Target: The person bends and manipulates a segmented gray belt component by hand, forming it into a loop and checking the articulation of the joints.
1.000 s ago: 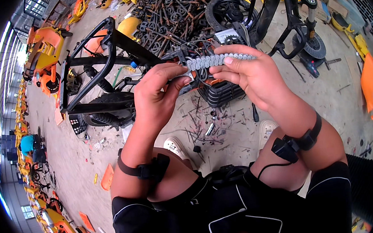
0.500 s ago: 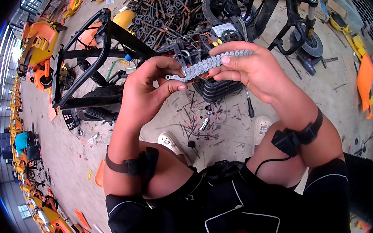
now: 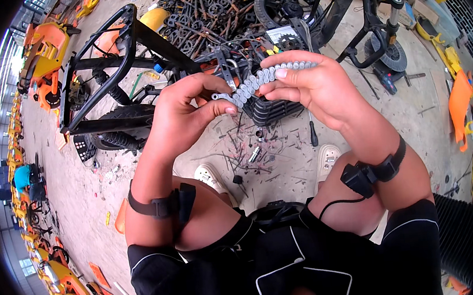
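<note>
A silver-grey roller chain, folded into a short doubled length, is stretched between my two hands above the floor. My left hand pinches its left end between thumb and fingers, and one end link sticks out there. At the other end, my right hand grips the chain with the thumb on the near side and the fingers behind. Between the hands the chain bends in a slight wave. Part of it is hidden by the fingers of each hand.
Before me stands a black bike frame, with a heap of rusty cranks and chainrings beyond it. A screwdriver and a socket lie on the littered floor. Rows of yellow bikes line the left; a person bends there.
The chain between my hands has gone from nearly straight to more bent, with its middle kinked. Both hands keep their hold, and the view has shifted slightly.
</note>
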A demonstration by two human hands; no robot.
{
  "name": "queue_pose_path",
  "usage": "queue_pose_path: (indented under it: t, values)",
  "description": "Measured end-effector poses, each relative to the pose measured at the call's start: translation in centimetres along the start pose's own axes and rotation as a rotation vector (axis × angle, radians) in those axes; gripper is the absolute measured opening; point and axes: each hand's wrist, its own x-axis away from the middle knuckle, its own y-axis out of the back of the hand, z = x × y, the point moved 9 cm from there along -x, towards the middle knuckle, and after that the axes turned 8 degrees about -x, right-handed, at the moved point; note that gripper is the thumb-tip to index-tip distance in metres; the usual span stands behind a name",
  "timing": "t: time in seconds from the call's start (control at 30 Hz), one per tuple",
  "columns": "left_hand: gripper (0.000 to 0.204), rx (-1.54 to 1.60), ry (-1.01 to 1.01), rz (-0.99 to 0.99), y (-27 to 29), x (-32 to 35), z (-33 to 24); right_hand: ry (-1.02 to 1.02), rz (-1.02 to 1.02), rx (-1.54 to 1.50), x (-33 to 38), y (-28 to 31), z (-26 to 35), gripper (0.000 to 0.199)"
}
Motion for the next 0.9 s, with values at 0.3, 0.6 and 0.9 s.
queue_pose_path:
  t: [0.3, 0.6, 0.9]
  values:
    - [0.024, 0.012, -0.087, -0.186, 1.0, 0.1, -0.6, -0.036, -0.002, -0.122, 0.3, 0.1, -0.5, 0.028]
    - [0.023, -0.031, -0.084, -0.445, 1.1, 0.5, -1.7, -0.008, -0.026, -0.395, 0.9, -0.4, -1.2, 0.034]
    - [0.023, -0.049, -0.107, -0.363, 0.2, -0.1, -3.1, 0.058, -0.054, -0.363, 1.2, 0.2, -0.2, 0.032]
